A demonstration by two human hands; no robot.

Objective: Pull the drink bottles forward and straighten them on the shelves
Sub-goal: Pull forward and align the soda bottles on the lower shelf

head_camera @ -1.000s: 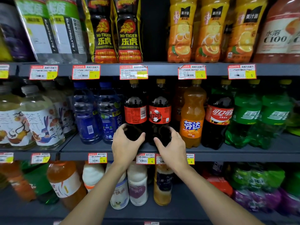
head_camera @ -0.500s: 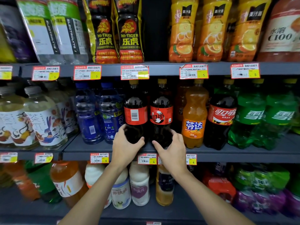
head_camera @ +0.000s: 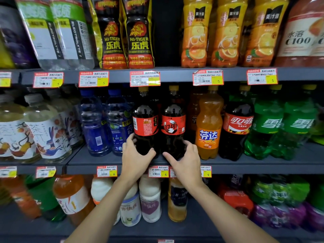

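Two dark cola bottles with red labels and yellow caps stand side by side on the middle shelf (head_camera: pixel 263 165). My left hand (head_camera: pixel 135 158) grips the lower body of the left cola bottle (head_camera: pixel 145 125), whose label shows its printed back side. My right hand (head_camera: pixel 185 160) grips the lower body of the right cola bottle (head_camera: pixel 173 125), whose label logo faces forward. Both bottles stand upright near the shelf's front edge.
An orange soda bottle (head_camera: pixel 209 127), another cola (head_camera: pixel 238 127) and green soda bottles (head_camera: pixel 270 127) stand to the right. Blue bottles (head_camera: pixel 94 123) and tea bottles (head_camera: pixel 47 130) stand to the left. Shelves above and below are packed with drinks; price tags line the edges.
The left cola bottle has turned in my left hand, its barcode moving round to the left. Both hands stay on the bottles' lower bodies.
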